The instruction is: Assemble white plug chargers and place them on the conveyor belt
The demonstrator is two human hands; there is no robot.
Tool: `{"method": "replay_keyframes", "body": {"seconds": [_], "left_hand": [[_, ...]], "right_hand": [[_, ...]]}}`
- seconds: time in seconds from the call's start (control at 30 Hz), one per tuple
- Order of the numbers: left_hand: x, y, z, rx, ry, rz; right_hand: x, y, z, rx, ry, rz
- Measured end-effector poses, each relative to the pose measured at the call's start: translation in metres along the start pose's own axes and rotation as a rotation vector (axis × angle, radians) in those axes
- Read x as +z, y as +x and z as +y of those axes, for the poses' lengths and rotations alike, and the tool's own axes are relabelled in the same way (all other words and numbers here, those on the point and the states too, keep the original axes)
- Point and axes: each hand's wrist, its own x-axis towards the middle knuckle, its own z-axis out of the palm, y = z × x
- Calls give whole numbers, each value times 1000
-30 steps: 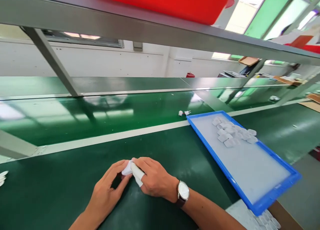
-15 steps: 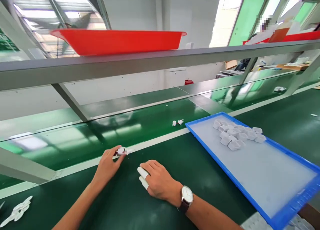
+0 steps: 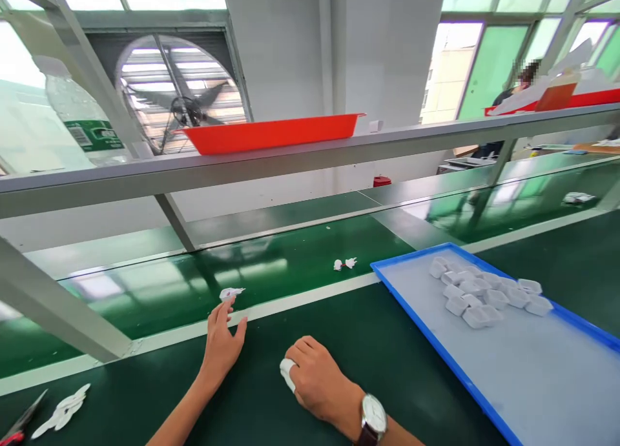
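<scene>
On the green belt, a small white part with a pale pointed end lies at the fingertips of my left hand. That hand is open, thumb apart from the fingers, which reach over the pale strip; whether a fingertip still touches the part is hard to see. My right hand rests on the dark green tabletop, fingers curled in and white finger cots on it. Its inner side is hidden, so anything inside cannot be made out. Farther along the belt lie two small white pieces joined by something red.
A blue-rimmed tray with several translucent white cups stands at right. Flat white pieces and red-handled scissors lie at lower left. Overhead, a shelf carries a red tray and a bottle. A person is far back.
My left hand has moved forward to the belt and let go of the small white part, which now lies there. My right hand has curled slightly more. The view has tilted up and shifted left.
</scene>
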Motion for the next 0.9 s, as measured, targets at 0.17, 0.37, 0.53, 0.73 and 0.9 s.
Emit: {"method": "replay_keyframes", "body": {"seconds": [0.17,0.37,0.53,0.73,0.9], "left_hand": [[2,-50,4,347,-160,-191],[12,-50,-18,414,-141,-193],[29,-53,-25,439,-155,-185],[16,-54,1,411,-216,-164],[-5,-68,69,357,-346,-382]], "right_hand": [[-19,4,10,42,-91,-73],[-95,-47,78,687,-227,-275],[-170,-129,134,1095,-387,-340],[-191,-162,144,1243,-393,-406],[-141,-96,96,862,-205,-353]]}}
